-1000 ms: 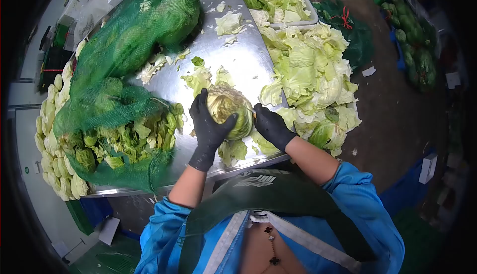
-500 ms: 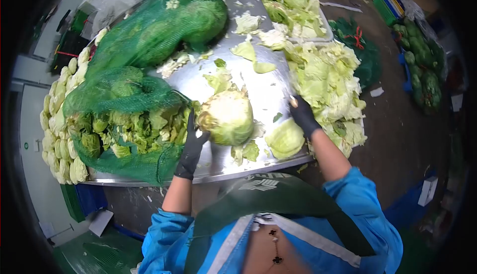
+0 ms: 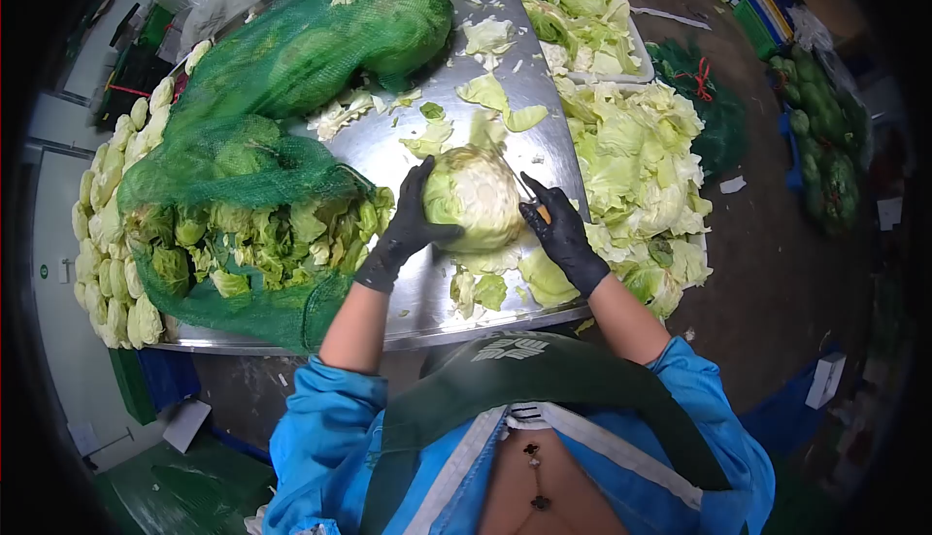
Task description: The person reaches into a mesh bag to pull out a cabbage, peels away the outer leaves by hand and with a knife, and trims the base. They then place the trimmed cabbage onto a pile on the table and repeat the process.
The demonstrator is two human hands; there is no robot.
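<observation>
A pale green cabbage head (image 3: 473, 200) rests on the steel table in front of me. My left hand (image 3: 410, 227), in a black glove, grips its left side with thumb and fingers spread around it. At the right side of the cabbage, my right hand (image 3: 563, 237), gloved too, is closed on a small knife (image 3: 540, 212) with a light brown handle; its thin blade lies along the upper right of the head. Loose leaves (image 3: 549, 278) lie just below, partly under my right hand.
Left of the cabbage, an open green mesh sack (image 3: 233, 312) spills leafy heads; a full mesh sack (image 3: 320, 50) lies behind it. Trimmed cabbages (image 3: 107, 263) are stacked at the far left. Crates of leaves (image 3: 636, 156) line the table's right side, one with a white rim (image 3: 641, 50).
My right hand has come left from the leaf crate to the cabbage, bringing the knife against it. The cabbage has turned and shifted slightly right and up, with my left hand following.
</observation>
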